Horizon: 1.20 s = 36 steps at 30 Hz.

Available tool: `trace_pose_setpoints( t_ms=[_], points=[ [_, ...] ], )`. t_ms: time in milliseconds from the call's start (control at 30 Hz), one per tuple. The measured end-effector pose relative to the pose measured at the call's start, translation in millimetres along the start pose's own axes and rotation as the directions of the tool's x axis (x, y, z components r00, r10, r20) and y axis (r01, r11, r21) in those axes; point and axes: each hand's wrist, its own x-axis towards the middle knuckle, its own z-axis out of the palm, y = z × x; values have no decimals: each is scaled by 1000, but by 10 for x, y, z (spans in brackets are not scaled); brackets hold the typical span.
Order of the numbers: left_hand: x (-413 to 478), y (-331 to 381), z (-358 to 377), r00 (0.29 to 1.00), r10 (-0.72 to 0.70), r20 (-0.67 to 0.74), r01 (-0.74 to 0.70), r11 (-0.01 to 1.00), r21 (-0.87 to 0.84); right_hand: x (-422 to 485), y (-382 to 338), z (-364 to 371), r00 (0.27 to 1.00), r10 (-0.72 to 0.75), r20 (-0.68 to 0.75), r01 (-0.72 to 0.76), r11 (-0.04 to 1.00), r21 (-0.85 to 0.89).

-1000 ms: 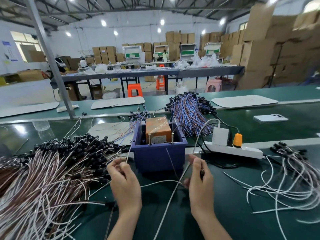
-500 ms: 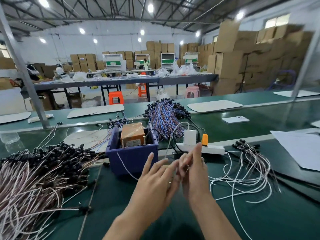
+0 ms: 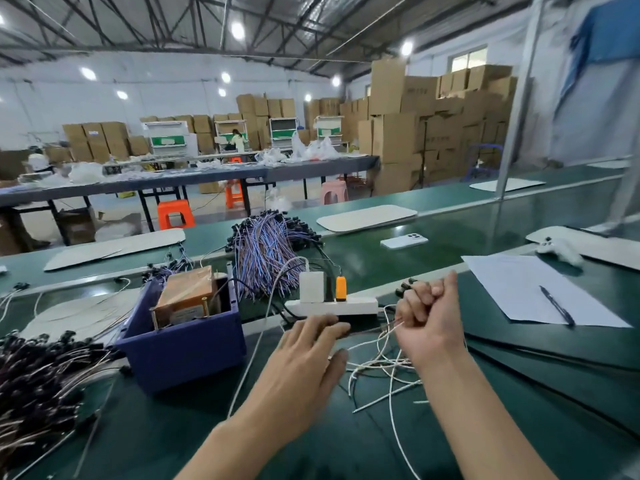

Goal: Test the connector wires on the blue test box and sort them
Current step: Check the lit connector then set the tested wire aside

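Observation:
The blue test box (image 3: 183,348) stands on the green bench left of centre, with a brown unit (image 3: 188,292) inside it. My right hand (image 3: 429,323) is curled round a white connector wire above a small heap of white wires (image 3: 381,365) to the right of the box. My left hand (image 3: 308,358) hovers flat with straight fingers just left of that heap, holding nothing. A large pile of black-tipped wires (image 3: 38,368) lies at the far left. Which end of the wire my right hand grips is hidden by its fingers.
A white power strip (image 3: 332,304) with a white adapter and an orange plug lies behind my hands. A bundle of purple wires (image 3: 266,251) sits beyond it. A sheet of paper (image 3: 533,289) with a pen (image 3: 556,304) lies at right, a phone (image 3: 403,241) farther back.
My view has swung right. Both hands moved from in front of the box to the white wire heap; the left hand let go and opened flat, the right hand closed into a fist round a wire.

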Motion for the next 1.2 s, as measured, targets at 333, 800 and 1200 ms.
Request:
trace_pose_setpoints(
  t_ms=[333,800,1200],
  points=[
    [657,368,284,969,-23,246,38,998,-57,307,-472,-44,995,-99,18,100,995,-9],
    [833,24,579,948,-165,273,159,986,42,1232,-800,-234,980,-48,-195,-22,940,-341],
    [1095,335,1133,921,-165,352,81,967,243,1126,-400,-466,982,38,-185,-166,641,-749]
  ],
)
